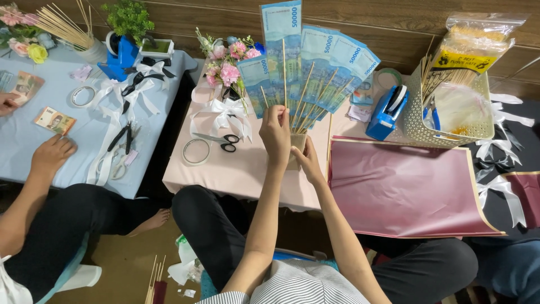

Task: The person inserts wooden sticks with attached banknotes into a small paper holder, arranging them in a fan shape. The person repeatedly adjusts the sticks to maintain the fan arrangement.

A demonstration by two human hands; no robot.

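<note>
Several blue banknotes (315, 62) fixed to thin wooden skewers (304, 107) stand in a fan over a small pink table (236, 174). My left hand (275, 132) is raised in front of the fan, fingers pinched on the skewers near their lower ends. Lower and just to the right, my right hand (307, 163) grips the small tan block (296, 147) that the skewers rise from. The bottom ends of the skewers are hidden behind my hands.
On the pink table lie scissors (222, 141), a tape ring (196, 151), pink flowers (228, 67) and a white bow (225, 112). A blue tape dispenser (385, 112), a basket (450, 135) and maroon wrapping paper (405, 191) sit to the right. A co-worker's hand (53, 152) rests on the light blue table (34, 169).
</note>
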